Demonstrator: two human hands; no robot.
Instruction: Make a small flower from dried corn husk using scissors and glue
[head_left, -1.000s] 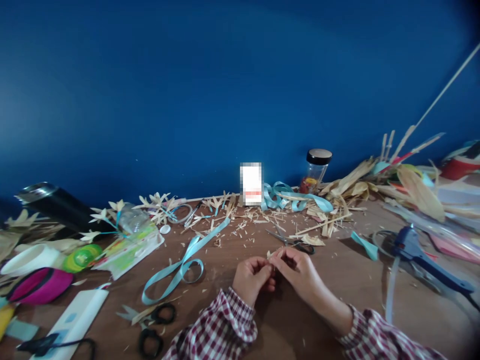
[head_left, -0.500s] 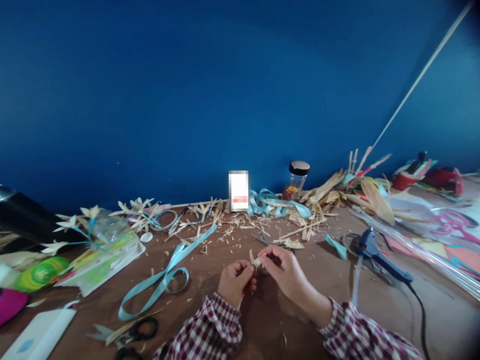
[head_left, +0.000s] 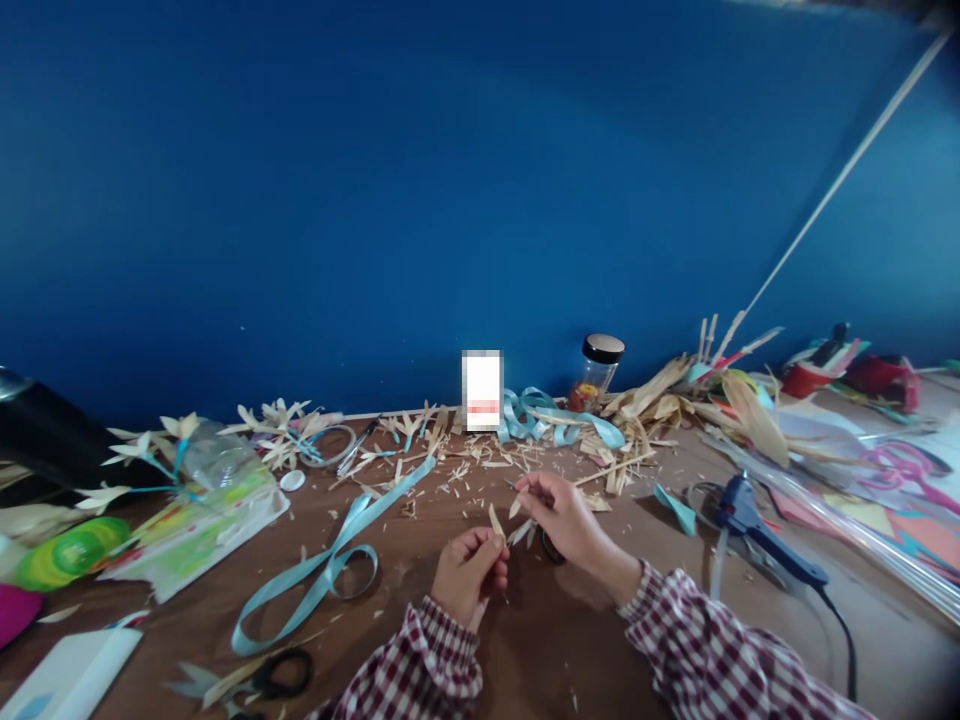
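Note:
My left hand [head_left: 469,570] is closed in a pinch on a thin pale husk strip [head_left: 496,521] that sticks up from the fingers. A little above and to the right, my right hand [head_left: 562,518] is closed on another small pale husk piece [head_left: 516,506], with more slivers hanging under it. The two hands are slightly apart over the brown table [head_left: 525,640]. A small pair of scissors [head_left: 551,545] lies partly hidden beneath the right hand. Both arms wear red checked sleeves.
A light blue ribbon [head_left: 337,550] loops left of the hands, and black-handled scissors [head_left: 281,675] lie near the front edge. A blue glue gun [head_left: 757,525] sits right. Husk scraps [head_left: 465,465], a jar [head_left: 596,372] and husk flowers [head_left: 277,430] line the blue wall.
The hands were joined on one small husk piece; they have drawn apart, the right hand lifting away up and right, the left dropping slightly. The view has shifted a little.

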